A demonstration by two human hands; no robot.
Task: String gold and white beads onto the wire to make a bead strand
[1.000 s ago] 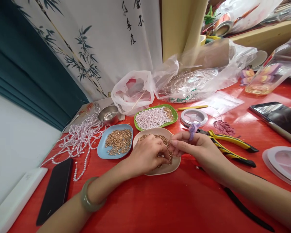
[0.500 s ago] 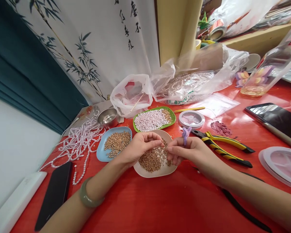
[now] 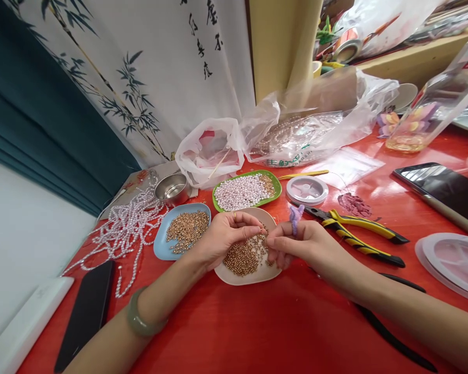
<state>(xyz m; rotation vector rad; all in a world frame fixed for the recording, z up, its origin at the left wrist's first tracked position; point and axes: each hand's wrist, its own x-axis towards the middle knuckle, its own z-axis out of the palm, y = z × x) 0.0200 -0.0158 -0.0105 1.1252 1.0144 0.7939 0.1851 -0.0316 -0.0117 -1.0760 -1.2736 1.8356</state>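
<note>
Over the cream plate (image 3: 234,280) of small gold beads (image 3: 242,259), my two hands nearly meet at the fingertips. My left hand (image 3: 232,234) is closed in a pinch; what lies between its thumb and finger is too small to name. My right hand (image 3: 292,241) also pinches, with a purple fuzzy ring (image 3: 296,217) on one finger, and its held item cannot be made out. Left of them sits a blue plate (image 3: 161,241) with larger gold beads. Behind them a green tray (image 3: 277,193) holds white pearl beads and some gold ones.
Yellow-black pliers (image 3: 354,239) and a spool (image 3: 307,190) lie to the right, with a phone (image 3: 448,187) beyond. Strands of pearls (image 3: 128,223), a metal bowl (image 3: 172,189) and a black phone (image 3: 86,311) are at left. Plastic bags (image 3: 210,150) stand at the back.
My right hand has shifted very slightly left, closer to my left hand's fingertips. The whole view has moved a little; the plates and beads look the same.
</note>
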